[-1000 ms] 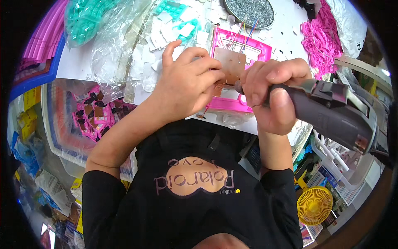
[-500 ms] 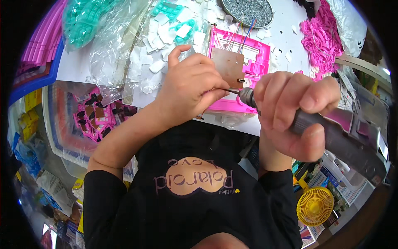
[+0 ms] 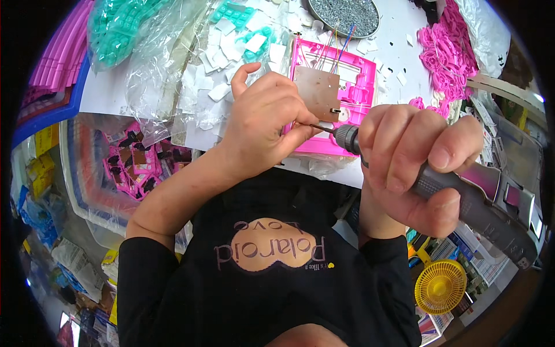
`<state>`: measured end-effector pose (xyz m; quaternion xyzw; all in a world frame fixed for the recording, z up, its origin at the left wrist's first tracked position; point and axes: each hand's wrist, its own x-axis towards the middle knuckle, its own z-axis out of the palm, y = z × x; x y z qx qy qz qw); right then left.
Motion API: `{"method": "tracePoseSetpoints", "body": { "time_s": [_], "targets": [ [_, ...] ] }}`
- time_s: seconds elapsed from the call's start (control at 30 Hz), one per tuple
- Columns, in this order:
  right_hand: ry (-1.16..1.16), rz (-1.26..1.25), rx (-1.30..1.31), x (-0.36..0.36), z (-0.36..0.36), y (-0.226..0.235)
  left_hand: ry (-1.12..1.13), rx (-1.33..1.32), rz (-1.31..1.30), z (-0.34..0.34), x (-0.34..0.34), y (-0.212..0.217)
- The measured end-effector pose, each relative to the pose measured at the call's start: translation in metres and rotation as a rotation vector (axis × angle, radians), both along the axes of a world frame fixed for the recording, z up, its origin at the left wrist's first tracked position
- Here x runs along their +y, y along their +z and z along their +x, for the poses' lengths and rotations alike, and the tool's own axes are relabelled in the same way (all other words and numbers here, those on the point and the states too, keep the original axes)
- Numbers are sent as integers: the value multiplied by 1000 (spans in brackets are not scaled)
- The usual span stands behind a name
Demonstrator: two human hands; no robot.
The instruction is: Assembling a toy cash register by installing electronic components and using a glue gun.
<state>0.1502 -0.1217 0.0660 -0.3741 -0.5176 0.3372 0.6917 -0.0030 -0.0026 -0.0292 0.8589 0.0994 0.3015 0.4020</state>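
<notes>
My right hand [image 3: 413, 168] is wrapped round a dark grey electric screwdriver [image 3: 491, 214], its thin bit [image 3: 322, 128] pointing left. The fingertips of my left hand [image 3: 266, 121] pinch together at the bit's tip; any small piece between them is hidden. Just beyond the tip lies a pink plastic housing [image 3: 363, 87], open side up. A brown circuit board [image 3: 317, 92] rests over its left part, and thin coloured wires [image 3: 341, 49] rise from the board's far edge.
A round tray of screws [image 3: 347, 17] stands at the back. White pieces [image 3: 217, 58], teal keypads [image 3: 234, 14] and plastic bags [image 3: 156, 75] lie to the left, with pink rings [image 3: 442, 58] on the right. Below left, a bin [image 3: 72, 173] holds pink parts; a yellow fan [image 3: 440, 286] is lower right.
My right hand and the screwdriver have shifted slightly right and toward me, the bit's tip a little left. My left hand has barely moved, and its pinch stays closed.
</notes>
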Motion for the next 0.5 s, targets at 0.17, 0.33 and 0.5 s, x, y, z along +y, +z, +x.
{"method": "tracePoseSetpoints", "body": {
  "time_s": [0.17, 0.33, 0.5],
  "targets": [
    [-5, 10, 41, -1, 2, 1, -1, 13, 116, 4, -4, -2],
    [-105, -55, 39, -5, -1, -19, -16, 189, 204, -1, 4, 10],
    [-94, 9, 109, -1, -1, -42, -101, 315, 333, -11, 12, 2]
  ]
}}
